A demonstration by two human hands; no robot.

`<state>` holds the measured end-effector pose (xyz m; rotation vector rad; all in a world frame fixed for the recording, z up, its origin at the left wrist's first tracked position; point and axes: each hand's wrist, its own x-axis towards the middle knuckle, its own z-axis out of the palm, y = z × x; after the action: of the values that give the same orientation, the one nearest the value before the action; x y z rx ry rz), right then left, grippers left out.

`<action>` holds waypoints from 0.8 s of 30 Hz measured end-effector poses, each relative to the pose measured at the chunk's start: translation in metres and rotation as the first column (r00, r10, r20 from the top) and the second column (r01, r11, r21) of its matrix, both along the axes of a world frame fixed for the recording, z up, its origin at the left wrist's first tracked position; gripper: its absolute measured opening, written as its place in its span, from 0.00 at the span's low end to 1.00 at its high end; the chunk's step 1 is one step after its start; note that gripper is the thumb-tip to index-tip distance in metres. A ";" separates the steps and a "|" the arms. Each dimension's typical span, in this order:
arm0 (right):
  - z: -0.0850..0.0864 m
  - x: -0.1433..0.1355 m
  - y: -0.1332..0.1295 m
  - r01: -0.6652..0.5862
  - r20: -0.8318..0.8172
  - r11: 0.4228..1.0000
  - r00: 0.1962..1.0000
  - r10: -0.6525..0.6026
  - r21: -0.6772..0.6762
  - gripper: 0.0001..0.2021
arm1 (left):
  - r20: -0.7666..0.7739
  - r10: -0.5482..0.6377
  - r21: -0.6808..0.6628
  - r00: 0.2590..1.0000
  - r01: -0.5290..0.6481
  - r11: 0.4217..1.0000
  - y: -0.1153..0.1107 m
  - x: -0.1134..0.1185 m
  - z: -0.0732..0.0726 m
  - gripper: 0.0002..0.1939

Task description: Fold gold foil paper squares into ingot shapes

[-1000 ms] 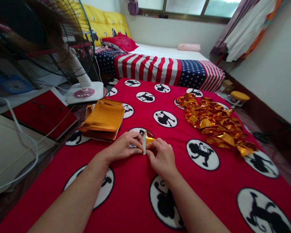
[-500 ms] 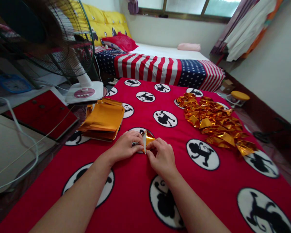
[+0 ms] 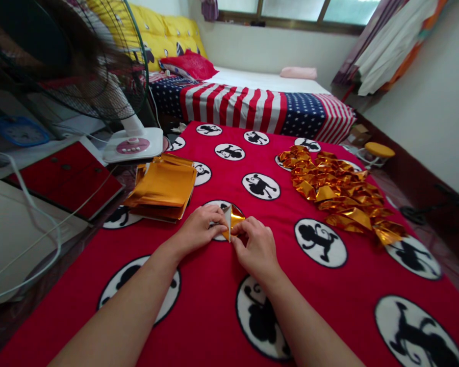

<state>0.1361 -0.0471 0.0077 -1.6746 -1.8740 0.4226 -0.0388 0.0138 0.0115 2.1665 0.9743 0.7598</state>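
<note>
A small piece of gold foil paper (image 3: 236, 216), partly folded with its pale inner side showing, is pinched between my hands over the red cloth. My left hand (image 3: 205, 225) grips its left edge between thumb and fingers. On the right edge, the thumb and fingertips of my right hand (image 3: 255, 244) are closed; they cover part of the paper. To the left lies a stack of flat gold foil sheets (image 3: 162, 186). Several folded gold foil pieces (image 3: 332, 188) sit in overlapping rows to the right.
The red cloth (image 3: 222, 306) bears black monkey figures in white ovals. A fan (image 3: 133, 140) stands beyond the stack at left, near a red panel (image 3: 67, 178) and white cables. Behind is a bed (image 3: 248, 107); a yellow-topped stool (image 3: 379, 150) stands at far right.
Both hands keep nearly the same place. My left fingertips have shifted slightly, and a little more of the foil paper's lower left edge shows.
</note>
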 end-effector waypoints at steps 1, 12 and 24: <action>0.000 0.000 0.000 -0.001 0.001 1.000 1.000 0.001 0.002 0.05 | 0.002 0.012 0.000 1.000 -0.012 1.000 0.000 0.001 0.000 0.06; 0.000 0.000 0.001 -0.003 -0.003 1.000 1.000 0.003 0.005 0.04 | -0.024 0.084 0.079 0.996 -0.082 0.994 -0.002 0.004 -0.008 0.05; -0.001 0.000 0.000 -0.002 0.003 1.000 1.000 0.002 -0.005 0.03 | -0.047 0.126 0.094 0.991 -0.121 0.988 -0.004 0.008 -0.007 0.05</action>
<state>0.1357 -0.0476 0.0069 -1.6782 -1.8783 0.4264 -0.0304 0.0103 0.0049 2.2307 1.1301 0.8230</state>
